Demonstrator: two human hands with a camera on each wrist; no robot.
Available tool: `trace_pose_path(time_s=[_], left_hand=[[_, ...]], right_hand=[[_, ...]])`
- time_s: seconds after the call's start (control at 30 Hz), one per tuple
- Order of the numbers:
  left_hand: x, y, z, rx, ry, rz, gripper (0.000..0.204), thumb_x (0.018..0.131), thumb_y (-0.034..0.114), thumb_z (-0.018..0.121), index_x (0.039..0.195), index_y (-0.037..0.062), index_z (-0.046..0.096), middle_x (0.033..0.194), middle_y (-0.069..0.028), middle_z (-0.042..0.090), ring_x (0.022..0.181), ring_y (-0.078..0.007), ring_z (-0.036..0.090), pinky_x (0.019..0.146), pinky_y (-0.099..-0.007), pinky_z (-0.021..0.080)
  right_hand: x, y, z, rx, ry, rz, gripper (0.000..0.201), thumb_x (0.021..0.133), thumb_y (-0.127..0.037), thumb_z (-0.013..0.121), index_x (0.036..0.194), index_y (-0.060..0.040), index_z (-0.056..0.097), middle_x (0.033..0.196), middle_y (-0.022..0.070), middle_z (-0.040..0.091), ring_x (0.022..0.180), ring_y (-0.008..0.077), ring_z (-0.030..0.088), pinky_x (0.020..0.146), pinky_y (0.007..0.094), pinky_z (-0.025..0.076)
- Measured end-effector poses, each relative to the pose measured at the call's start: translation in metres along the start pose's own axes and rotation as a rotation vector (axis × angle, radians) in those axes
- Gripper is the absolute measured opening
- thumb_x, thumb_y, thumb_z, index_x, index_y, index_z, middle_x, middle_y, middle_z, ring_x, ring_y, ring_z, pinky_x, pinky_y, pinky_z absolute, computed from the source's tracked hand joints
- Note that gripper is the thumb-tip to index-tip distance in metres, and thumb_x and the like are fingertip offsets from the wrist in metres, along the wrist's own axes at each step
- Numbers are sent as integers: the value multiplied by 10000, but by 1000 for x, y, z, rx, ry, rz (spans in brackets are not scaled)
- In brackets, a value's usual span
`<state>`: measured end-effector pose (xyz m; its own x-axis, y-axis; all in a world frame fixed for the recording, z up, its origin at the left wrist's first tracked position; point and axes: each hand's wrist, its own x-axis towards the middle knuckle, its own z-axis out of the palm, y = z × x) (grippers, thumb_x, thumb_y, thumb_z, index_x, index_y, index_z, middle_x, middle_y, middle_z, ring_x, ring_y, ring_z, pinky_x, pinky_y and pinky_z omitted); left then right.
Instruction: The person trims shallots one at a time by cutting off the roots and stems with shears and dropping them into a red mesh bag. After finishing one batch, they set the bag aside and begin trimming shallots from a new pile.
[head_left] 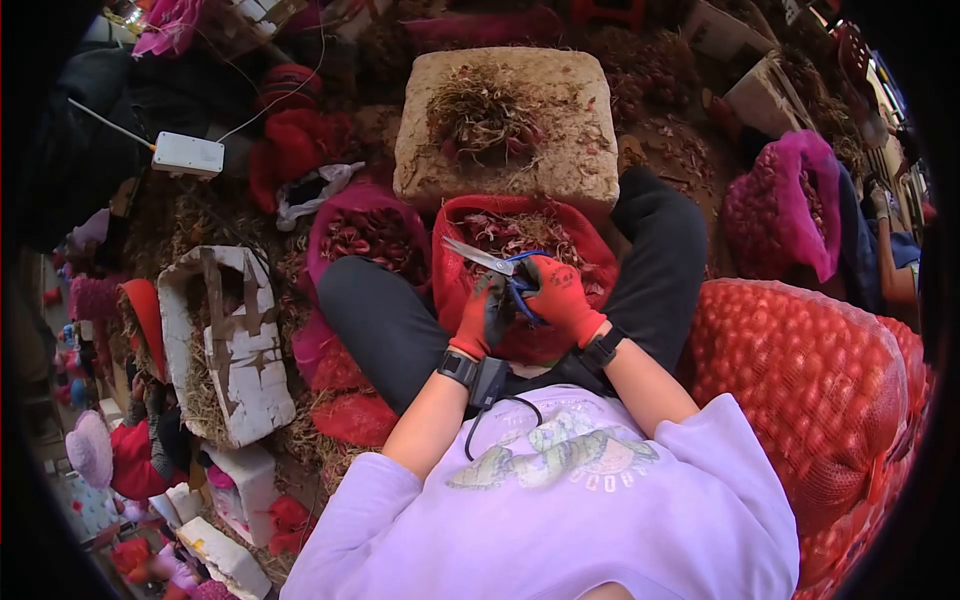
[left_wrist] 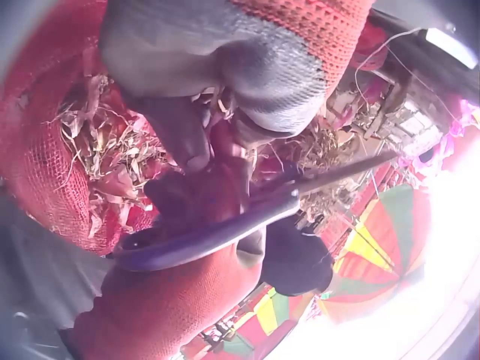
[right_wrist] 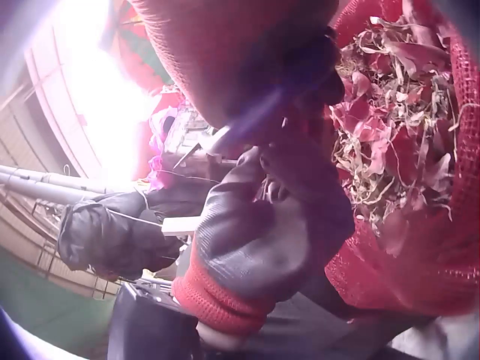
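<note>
My right hand [head_left: 562,300], in a red glove with dark coated fingers, grips a pair of scissors [head_left: 478,254] by the blue handles. The blades point up and to the left, slightly parted. Close beside it, my left hand [head_left: 485,315] in a matching glove pinches a small red onion [left_wrist: 225,142] between thumb and fingers, mostly hidden by the gloves. In the left wrist view the scissors' handle [left_wrist: 202,244] crosses just below the onion. Both hands are over the near part of a red mesh bag [head_left: 445,275] holding dry skins and root trimmings [right_wrist: 397,127].
Ahead stands a straw-coloured block [head_left: 570,90] with a heap of dried-topped onions [head_left: 485,115]. A pink bag [head_left: 375,245] of onions sits at left, beside a battered foam box [head_left: 255,350]. Full red net sacks [head_left: 800,390] crowd the right side. My knees flank the mesh bag.
</note>
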<state>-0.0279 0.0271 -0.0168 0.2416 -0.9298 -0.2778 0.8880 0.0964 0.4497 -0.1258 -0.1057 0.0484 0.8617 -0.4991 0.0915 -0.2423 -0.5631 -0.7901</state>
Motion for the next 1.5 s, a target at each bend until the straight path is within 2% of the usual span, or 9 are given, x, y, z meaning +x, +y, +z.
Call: trace_pose_path(time_s=[0.17,0.47,0.7,0.87,1.0,1.07,1.27,1.37,1.5], left_hand=[[2,11,14,-42,118,-31,379,957,371,437,1260,145,456,1142,29,572,960,-158,593,733,-422,541],[-4,6,6,735,22,89,334,970,367,421,1182,120,496,1055,-15,587,932,-149,580,710,-303,523],[2,6,15,-82,257,-30,341,948,361,481,1189,121,511,952,4,589,854,-122,578,711,-263,502],[2,3,-2,-134,205,-124,341,949,333,487,1223,130,497,976,19,587,880,-111,579,755,-272,502],[10,-14,-26,649,104,495,330,959,321,465,1213,112,496,1014,4,575,911,-109,572,781,-273,501],[6,2,-4,88,139,168,314,971,293,438,1212,100,492,1062,-7,558,947,-104,563,801,-275,496],[-5,13,39,838,271,98,305,984,280,406,1173,62,506,1099,-32,548,982,-96,551,813,-239,471],[-4,7,21,1333,186,501,333,979,293,419,1178,39,501,1073,-49,551,941,-118,561,782,-235,472],[-5,13,32,580,210,158,305,975,270,434,1157,37,507,1081,-52,550,932,-149,573,782,-264,479]], right_hand=[[8,8,0,488,54,187,329,752,-241,689,1000,-38,617,874,157,654,821,310,636,726,354,494],[5,12,-9,-53,-73,-21,249,787,-211,650,944,-22,614,823,93,667,723,225,658,636,346,497],[4,20,-12,1252,-105,644,201,824,-127,594,957,24,587,751,75,625,594,135,612,538,241,506],[-3,18,-4,704,-81,375,244,809,-180,641,978,-7,604,795,81,642,725,185,641,643,317,502],[-12,-2,-17,73,62,250,285,784,-245,674,978,-42,621,851,122,653,797,270,639,713,358,480],[-14,10,-5,254,77,194,300,777,-275,673,965,-46,626,867,145,649,797,301,630,705,362,482],[2,2,1,8,15,79,294,761,-296,674,916,-50,627,865,160,645,790,320,623,690,379,480],[7,2,5,-131,-59,57,270,756,-266,668,900,-45,612,826,168,635,744,324,619,675,381,484],[4,26,11,302,-66,281,213,781,-209,640,893,-35,590,734,111,629,626,240,615,603,333,495]])
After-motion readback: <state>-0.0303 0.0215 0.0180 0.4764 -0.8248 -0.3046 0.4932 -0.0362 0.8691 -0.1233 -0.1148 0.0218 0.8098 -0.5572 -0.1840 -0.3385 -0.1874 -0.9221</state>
